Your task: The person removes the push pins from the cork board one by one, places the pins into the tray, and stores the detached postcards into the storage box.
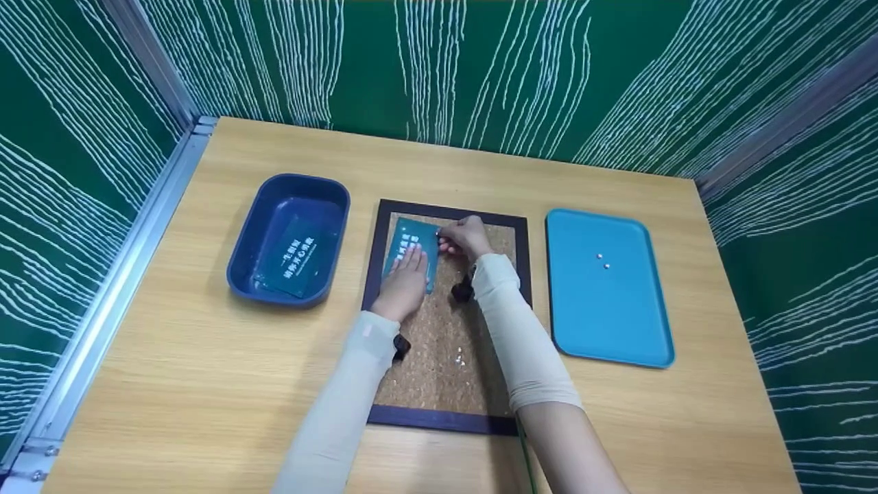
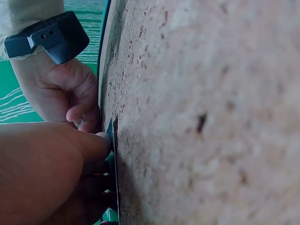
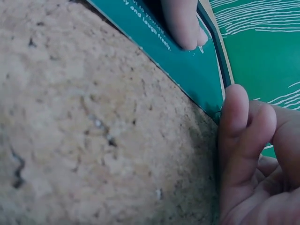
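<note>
Left hand [image 1: 403, 283] lies flat on the green card [image 1: 416, 237], apparently to steady it against the corkboard [image 1: 429, 374]; the right hand [image 1: 468, 237] pinches what looks like a pin [image 1: 438, 232] at the card's upper-right corner.

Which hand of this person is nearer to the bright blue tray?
Right. The right hand is at the green card's far right corner, left of the bright blue tray. The left hand lies on the card, farther left.

White-streaked green walls [image 1: 370, 62] enclose a wood-grain table [image 1: 185, 357] on three sides.
</note>
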Available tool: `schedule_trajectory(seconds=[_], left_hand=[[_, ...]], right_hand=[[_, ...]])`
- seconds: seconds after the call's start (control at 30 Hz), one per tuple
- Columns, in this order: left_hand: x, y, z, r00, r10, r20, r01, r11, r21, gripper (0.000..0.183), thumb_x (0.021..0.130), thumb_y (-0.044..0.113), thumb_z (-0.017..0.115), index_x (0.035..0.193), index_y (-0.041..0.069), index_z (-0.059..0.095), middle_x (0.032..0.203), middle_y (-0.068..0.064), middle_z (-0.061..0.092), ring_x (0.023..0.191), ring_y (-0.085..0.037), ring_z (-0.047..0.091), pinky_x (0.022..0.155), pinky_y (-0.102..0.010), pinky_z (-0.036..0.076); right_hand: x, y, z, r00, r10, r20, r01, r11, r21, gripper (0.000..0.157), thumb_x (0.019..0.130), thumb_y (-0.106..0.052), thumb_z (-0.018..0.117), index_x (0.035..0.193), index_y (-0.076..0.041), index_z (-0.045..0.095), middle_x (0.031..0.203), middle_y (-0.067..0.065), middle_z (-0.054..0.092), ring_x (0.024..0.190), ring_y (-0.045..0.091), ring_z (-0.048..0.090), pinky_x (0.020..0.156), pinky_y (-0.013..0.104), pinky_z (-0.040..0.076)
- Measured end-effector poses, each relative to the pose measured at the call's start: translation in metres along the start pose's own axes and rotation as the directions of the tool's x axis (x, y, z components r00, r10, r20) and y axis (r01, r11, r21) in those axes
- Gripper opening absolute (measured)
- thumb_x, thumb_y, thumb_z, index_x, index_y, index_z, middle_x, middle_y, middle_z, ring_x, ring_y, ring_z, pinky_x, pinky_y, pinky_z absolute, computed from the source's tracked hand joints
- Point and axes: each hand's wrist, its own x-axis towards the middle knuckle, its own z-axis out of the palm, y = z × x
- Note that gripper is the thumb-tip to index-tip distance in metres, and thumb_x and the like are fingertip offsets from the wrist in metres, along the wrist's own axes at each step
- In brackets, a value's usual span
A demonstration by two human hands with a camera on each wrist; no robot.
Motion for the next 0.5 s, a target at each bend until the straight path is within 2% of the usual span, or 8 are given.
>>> schedule_trajectory(seconds=[0.5], left_hand=[[0.0004,-0.003,0.0016,1.0,0.017,-0.014,-0.017,1.0,-0.017,0.052,0.104,0.02,0.036,0.151,0.0,0.023,0.161,-0.012,0.013,0.15,-0.026,0.009,0.122,-0.043,0.014]], right_hand=[[0.001,-0.0014,-0.001,1.0,0.014,0.019,-0.014,1.0,0.001,0.01,0.087,-0.005,0.062,0.078,-0.002,0.065,0.057,0.002,0.06,0.043,0.007,0.057,0.043,0.016,0.049]])
